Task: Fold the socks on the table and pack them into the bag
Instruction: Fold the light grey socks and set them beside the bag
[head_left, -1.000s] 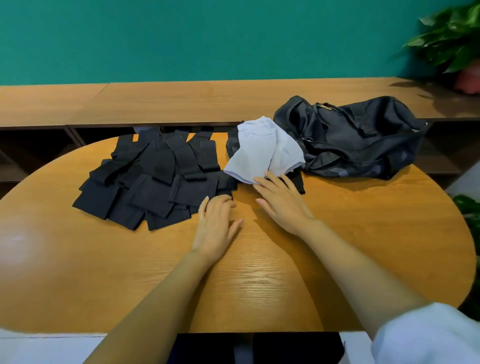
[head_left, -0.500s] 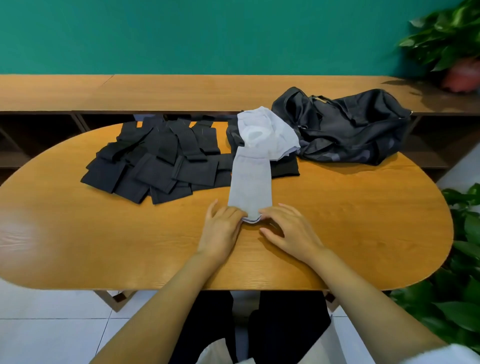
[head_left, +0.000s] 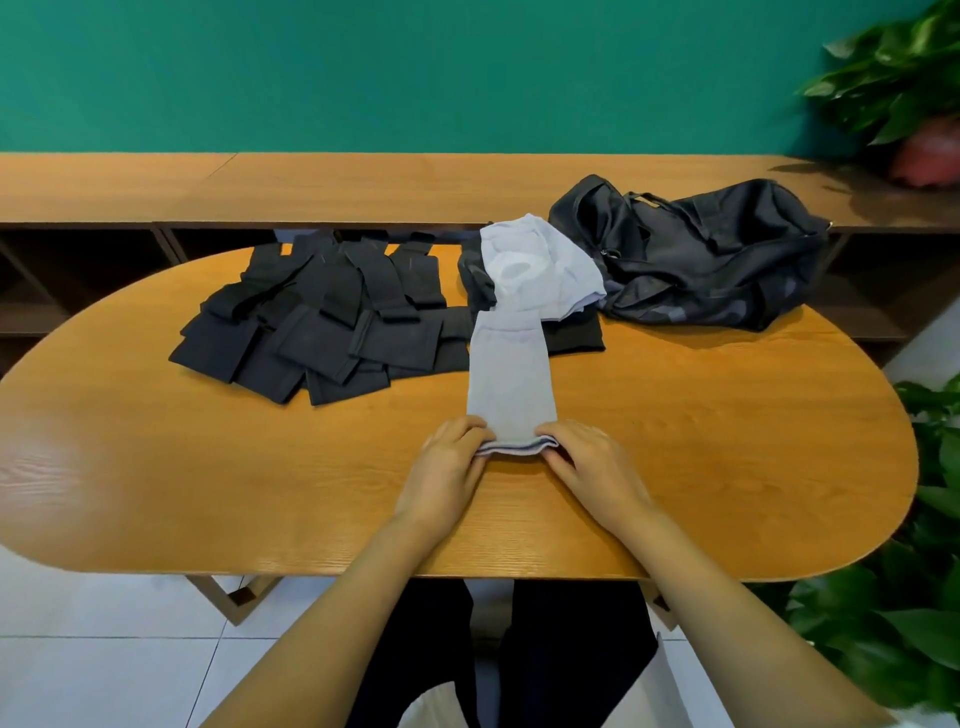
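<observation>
The fingers (head_left: 470, 430) of the left hand (head_left: 447, 465) pinched the near left corner of the pale sock (head_left: 511, 379). Those of the right hand (head_left: 589, 465) pinched its near right corner, both sets curled onto the layered edge just below the middle of the frame. From there the sock lay flat on the surface (head_left: 727, 447), running straight up the frame. Its far end met a rumpled heap of pale cloth (head_left: 540, 275), and I could not tell whether it was tucked under that heap or only touching it.

That far end looked to me like the weak spot. If it was caught, folding it toward the hands could drag the heap along or leave the fold crooked. The edge under the fingers showed more than one layer, so an uneven pull might slide the layers apart.

The dark socks (head_left: 322, 332), spread across the left of centre, reached right up to the pale sock's left side and could get swept into the fold. The bag (head_left: 696, 260) sat slumped at the upper right with no clear opening showing. Packing one-handed might well undo a loose fold.
</observation>
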